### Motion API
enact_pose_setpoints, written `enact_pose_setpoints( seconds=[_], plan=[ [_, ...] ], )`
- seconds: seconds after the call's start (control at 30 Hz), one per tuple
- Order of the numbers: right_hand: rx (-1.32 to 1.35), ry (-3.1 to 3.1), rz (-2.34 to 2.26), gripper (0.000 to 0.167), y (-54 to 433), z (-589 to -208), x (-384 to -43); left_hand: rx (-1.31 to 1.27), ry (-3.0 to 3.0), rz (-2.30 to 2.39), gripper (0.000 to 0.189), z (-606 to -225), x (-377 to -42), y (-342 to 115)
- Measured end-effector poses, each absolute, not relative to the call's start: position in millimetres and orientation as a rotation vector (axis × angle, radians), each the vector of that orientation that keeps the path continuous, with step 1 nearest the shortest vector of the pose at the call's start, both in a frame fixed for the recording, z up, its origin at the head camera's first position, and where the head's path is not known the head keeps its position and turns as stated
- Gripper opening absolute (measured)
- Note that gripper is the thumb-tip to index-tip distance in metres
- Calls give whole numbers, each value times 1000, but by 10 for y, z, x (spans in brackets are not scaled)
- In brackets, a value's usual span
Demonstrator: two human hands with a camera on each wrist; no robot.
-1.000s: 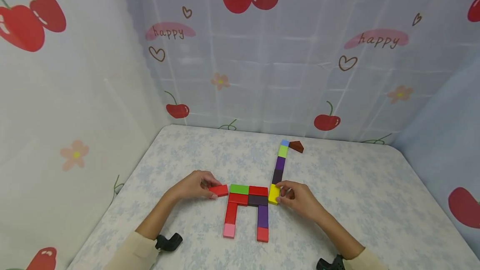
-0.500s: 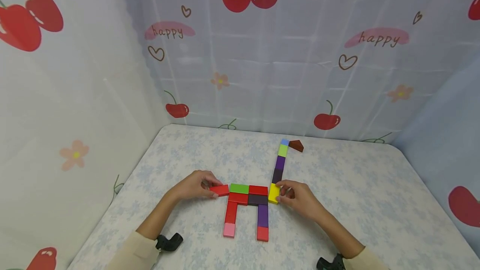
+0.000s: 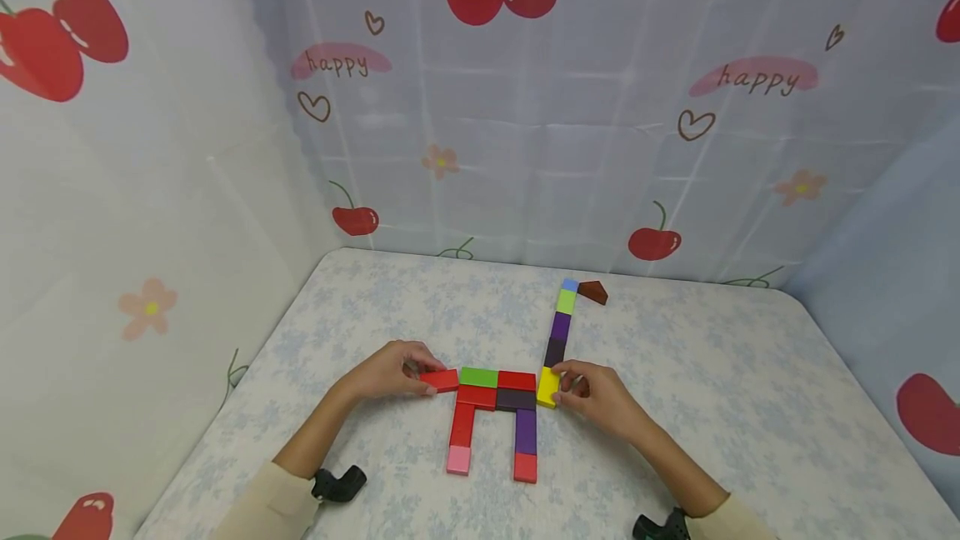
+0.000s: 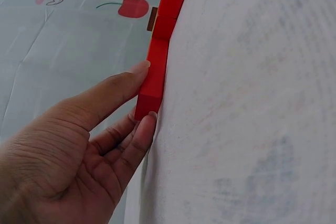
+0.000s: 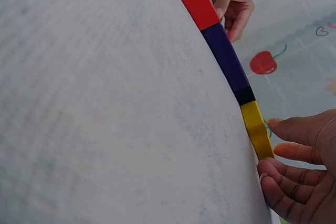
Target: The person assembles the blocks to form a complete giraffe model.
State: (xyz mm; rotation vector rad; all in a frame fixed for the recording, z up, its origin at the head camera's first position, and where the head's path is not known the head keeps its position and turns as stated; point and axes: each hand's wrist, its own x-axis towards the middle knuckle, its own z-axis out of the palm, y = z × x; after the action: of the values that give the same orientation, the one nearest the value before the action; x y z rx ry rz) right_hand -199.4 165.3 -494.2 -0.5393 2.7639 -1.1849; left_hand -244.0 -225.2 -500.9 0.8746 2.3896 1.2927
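Note:
My left hand (image 3: 388, 370) pinches a red block (image 3: 442, 380) at its outer end, thumb on one side and fingers on the other, as the left wrist view shows. That block's inner end meets the corner of a green block (image 3: 478, 377). On the other side, my right hand (image 3: 602, 397) holds a yellow block (image 3: 547, 387) between thumb and fingers. The yellow block lies against the right end of the flat block figure, beside a red block (image 3: 517, 382) and a black block (image 3: 516, 400). Above it, a slanting row runs through a purple block (image 3: 560, 326).
Two legs of blocks extend toward me, ending in a pink block (image 3: 458, 461) and a light red block (image 3: 526, 467). A brown angular block (image 3: 593, 292) touches the row's top near a blue block (image 3: 570, 285). Cherry-print curtain (image 3: 525, 148) stands behind the patterned table (image 3: 675, 340).
The red block in my left hand has shifted slightly right, closing up to the green block. My right hand has stayed on the yellow block.

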Motion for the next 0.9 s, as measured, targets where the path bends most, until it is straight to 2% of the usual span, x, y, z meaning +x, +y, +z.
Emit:
enact_pose_setpoints(
  seconds=[0.5, 0.9],
  plan=[
    [-543, 2762, -1189, 33, 1665, -4939, -1996, 876, 2381, 1323, 33, -4916, -2367, -2201],
    [-544, 2774, -1183, 33, 1689, -4948, -1979, 897, 2382, 1288, 35, -5025, -2459, -2230]
  ],
)
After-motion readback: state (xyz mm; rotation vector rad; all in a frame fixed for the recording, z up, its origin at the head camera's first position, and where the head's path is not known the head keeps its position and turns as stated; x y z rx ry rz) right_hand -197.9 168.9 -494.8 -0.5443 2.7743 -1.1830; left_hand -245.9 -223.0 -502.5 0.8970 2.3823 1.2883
